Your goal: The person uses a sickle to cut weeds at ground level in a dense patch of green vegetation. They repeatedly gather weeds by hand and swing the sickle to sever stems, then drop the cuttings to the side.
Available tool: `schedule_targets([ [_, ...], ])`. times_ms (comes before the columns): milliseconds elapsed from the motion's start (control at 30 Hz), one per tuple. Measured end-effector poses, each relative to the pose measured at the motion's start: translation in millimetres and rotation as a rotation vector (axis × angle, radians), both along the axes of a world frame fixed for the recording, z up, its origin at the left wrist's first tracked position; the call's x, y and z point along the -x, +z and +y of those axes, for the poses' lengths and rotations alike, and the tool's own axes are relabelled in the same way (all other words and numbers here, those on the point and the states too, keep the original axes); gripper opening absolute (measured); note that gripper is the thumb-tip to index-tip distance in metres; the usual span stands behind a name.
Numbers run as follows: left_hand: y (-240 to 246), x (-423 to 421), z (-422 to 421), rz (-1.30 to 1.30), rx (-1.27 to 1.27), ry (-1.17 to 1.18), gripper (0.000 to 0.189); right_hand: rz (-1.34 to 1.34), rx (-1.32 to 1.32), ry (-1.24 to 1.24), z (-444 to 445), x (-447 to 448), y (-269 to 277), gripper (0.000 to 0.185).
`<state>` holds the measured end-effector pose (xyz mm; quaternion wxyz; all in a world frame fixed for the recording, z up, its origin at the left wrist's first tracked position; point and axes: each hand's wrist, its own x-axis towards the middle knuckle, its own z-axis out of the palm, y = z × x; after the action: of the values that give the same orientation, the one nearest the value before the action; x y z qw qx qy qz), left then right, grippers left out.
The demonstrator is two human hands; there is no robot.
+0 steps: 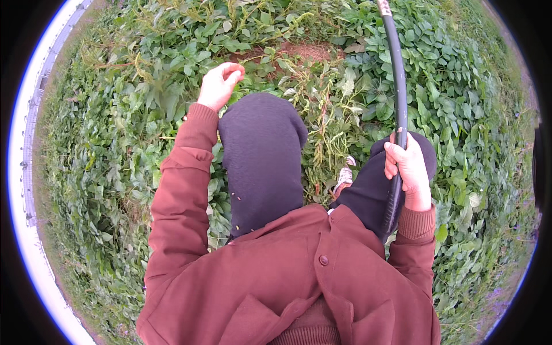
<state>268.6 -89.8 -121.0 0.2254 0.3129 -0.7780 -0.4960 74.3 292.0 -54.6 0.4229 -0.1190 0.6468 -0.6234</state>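
Note:
My left hand (221,86) is raised just beyond my left knee, above the leafy plants. Its fingers curl loosely, with a small gap to the thumb, and nothing shows in it. In my right hand (405,161) is a long dark pole (399,77), gripped near its lower end beside my right knee. The pole's ribbed butt (392,207) reaches down past the hand. A pale, patterned section (384,7) shows at the top edge, and beyond it the far end is out of view. Pulled or flattened weeds (323,116) lie between my knees.
Dense green leafy plants (435,77) surround me on both sides. Ahead is a patch of reddish bare soil (308,51) with dry stems. My shoe (345,177) rests among the weeds. A pale fence-like structure (30,151) runs along the far left edge.

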Motion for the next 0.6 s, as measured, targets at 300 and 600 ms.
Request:
schedule_targets([
  [300, 57, -20, 27, -0.303, 0.236, -0.150, 0.028, -1.052, -0.103, -0.021, 65, -36, -64, 0.008],
  [600, 138, -79, 97, -0.274, 0.069, -0.350, 0.024, -0.906, -0.014, 0.071, 48, -56, -79, 0.014],
])
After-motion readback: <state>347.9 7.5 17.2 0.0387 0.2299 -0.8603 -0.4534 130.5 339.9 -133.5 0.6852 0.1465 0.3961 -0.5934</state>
